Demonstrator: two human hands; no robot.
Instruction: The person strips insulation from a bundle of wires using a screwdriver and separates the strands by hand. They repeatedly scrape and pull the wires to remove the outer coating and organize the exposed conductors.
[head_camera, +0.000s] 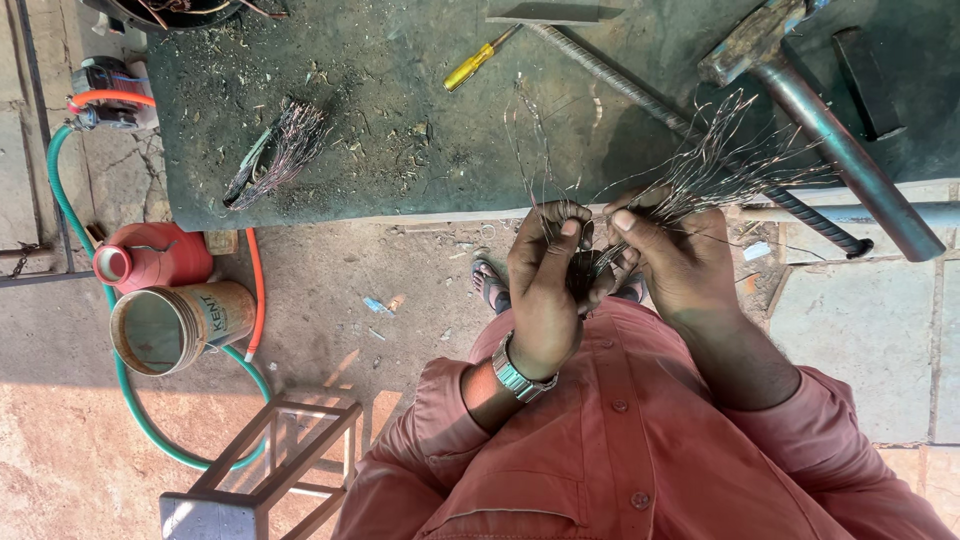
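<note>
1. You hold a bundle of thin copper wire strands (690, 175) in front of your chest, just off the near edge of the dark desk (400, 160); the loose ends fan out over that edge.
2. Your left hand (545, 285) is closed, its fingers (562, 235) pinching a few fine strands that rise upward.
3. Your right hand (670, 255) is clamped around the root of the bundle, beside the left hand and touching it.
4. Judging by the grip, you are in the middle of separating single strands from the bunch.
5. The next move calls for a steady hold with the right hand and a gentle, straight pull with the left, since such thin wire kinks or snaps easily.
6. On the desk, a second wire bunch (275, 155) lies well to the left of the bundle, a yellow-handled screwdriver (478, 60) beyond it, and a hammer (820, 120) and ribbed steel bar (700, 135) to the right.
</note>
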